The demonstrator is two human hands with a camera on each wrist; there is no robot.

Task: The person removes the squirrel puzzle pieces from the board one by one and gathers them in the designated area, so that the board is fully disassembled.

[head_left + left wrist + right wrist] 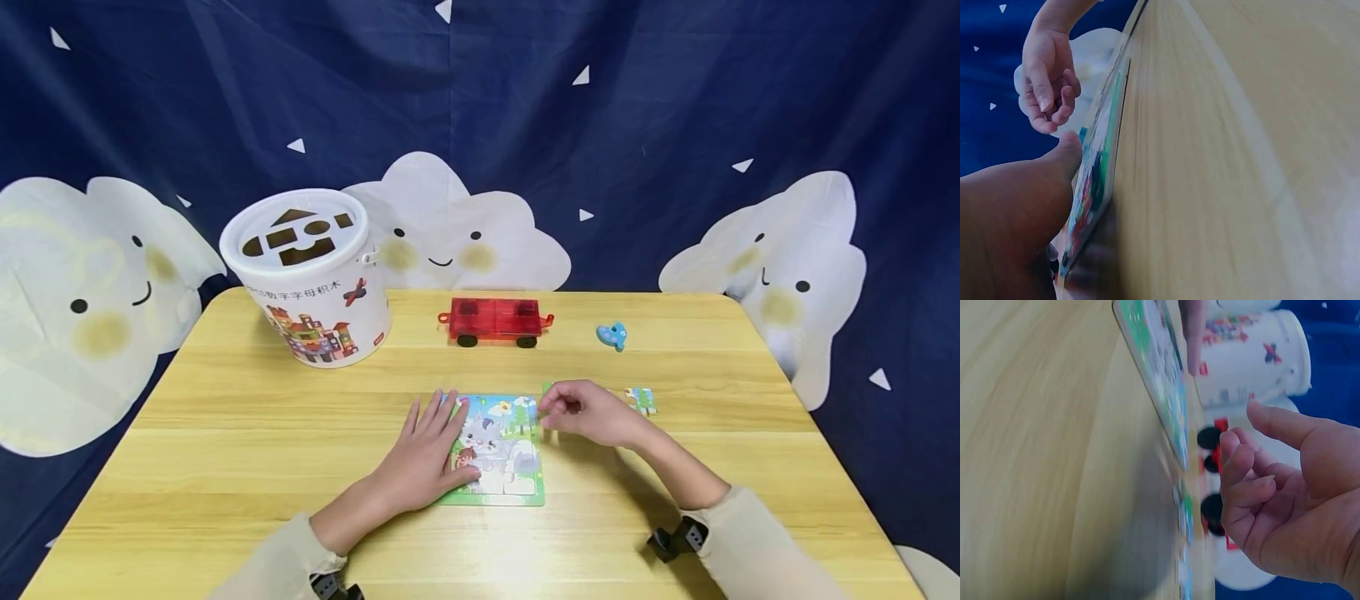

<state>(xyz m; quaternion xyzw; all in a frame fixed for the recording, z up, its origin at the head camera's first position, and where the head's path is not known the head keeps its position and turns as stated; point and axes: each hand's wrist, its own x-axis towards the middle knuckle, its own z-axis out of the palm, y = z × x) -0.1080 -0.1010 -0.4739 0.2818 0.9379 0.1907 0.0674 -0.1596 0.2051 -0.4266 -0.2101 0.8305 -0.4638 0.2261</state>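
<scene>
A square jigsaw puzzle [501, 467] with a grey squirrel picture and a green border lies flat on the table. My left hand [423, 458] rests on its left side with the fingers spread, hiding part of the picture. Just past the puzzle's upper right edge, my right hand [592, 412] hovers above the table. In the right wrist view that hand [1291, 494] has loosely curled fingers, with nothing visible between them. A loose puzzle piece [642, 400] lies to the right of this hand. Another green-edged piece [547, 387] is mostly covered by the right hand.
Behind the puzzle stands a red toy wagon [497, 319] with black wheels. A small blue toy [612, 336] lies to its right. At the back left is a white bucket [307, 287] with shaped holes in its lid. A dark blue cloth [510, 100] hangs behind the wooden table [225, 467].
</scene>
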